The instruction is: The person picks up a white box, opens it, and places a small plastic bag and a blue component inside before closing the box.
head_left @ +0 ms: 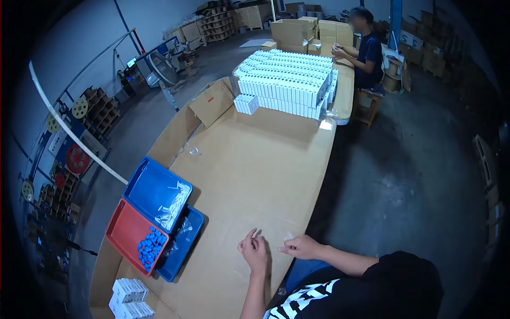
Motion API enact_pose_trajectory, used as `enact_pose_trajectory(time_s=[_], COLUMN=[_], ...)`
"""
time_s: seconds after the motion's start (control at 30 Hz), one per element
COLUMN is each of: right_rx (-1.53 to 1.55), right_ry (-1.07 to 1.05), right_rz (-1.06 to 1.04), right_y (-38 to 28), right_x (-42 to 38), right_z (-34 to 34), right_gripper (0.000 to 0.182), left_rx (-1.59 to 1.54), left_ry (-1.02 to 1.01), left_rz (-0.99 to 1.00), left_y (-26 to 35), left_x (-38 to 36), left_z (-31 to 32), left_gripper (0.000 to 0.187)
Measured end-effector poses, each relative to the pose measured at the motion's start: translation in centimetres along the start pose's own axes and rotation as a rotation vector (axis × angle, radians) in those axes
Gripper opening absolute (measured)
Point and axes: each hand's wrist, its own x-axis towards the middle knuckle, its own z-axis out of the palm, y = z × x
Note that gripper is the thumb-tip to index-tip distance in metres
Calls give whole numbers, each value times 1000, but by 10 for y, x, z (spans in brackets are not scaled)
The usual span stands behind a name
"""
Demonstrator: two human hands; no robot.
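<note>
Your hands, two: left hand (255, 252) over the desk (255, 175), fingers partly curled; right hand (300, 247) just beside it at the desk's edge, fingers folded inward. State of each grip: cannot be told, as the curled fingers hide whatever may lie within.

Trays, three, to the left of your hands: upper blue tray (151, 183), red tray (125, 226) and lower blue tray (186, 249), the last partly covered by the others and nearest your left hand.

Tray contents: small blue parts (151, 247) heaped in the red tray, too many and overlapping to count; slim white pieces (175, 204) in the upper blue tray, likewise uncounted; clear plastic (185, 227) at the lower blue tray.

White units: one large block (281, 85) at the desk's far end, in rows at least two layers high; one small cluster (246, 104) against its near left corner; two adjoining groups (130, 292) at lower left.

Writing: bold white lettering (305, 300) on your dark shirt, not legible from here; print on the white units too small to read.

Co-worker (369, 56), one, seated beyond the block, hands raised together
</note>
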Motion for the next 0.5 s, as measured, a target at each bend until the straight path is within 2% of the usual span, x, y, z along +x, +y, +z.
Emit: enact_pose_trajectory(time_s=[0.03,0.1,0.13,0.2,0.27,0.37,0.4,0.47,0.5], right_rx=[-4,-23,75,47,44,23,28,47,37], right_ry=[-2,-30,-42,-65,-96,-183,-301,-241,-322], right_rz=[3,-147,-110,-71,-59,-144,-190,-148,-190], right_y=[-4,-13,-29,-43,-58,-77,-89,-110,-111], right_x=[-9,-20,-20,-14,-4,21,23,38,43], right_z=[6,23,23,31,44,67,76,84,92], right_gripper=[49,53,52,49,46,41,41,38,38], left_rx=[-56,-113,-164,-205,-155,154,225,226,274], left_ry=[51,106,197,323,456,546,552,667,759], left_rz=[-59,-122,-126,-163,-265,-393,-459,-482,-489], left_y=[4,-1,-10,-29,-51,-75,-76,-115,-129], left_x=[-18,-59,-85,-127,-181,-244,-260,-302,-321], left_z=[-14,-40,-54,-85,-128,-198,-222,-244,-252], left_gripper=[26,26,25,24,22,22,23,22,20])
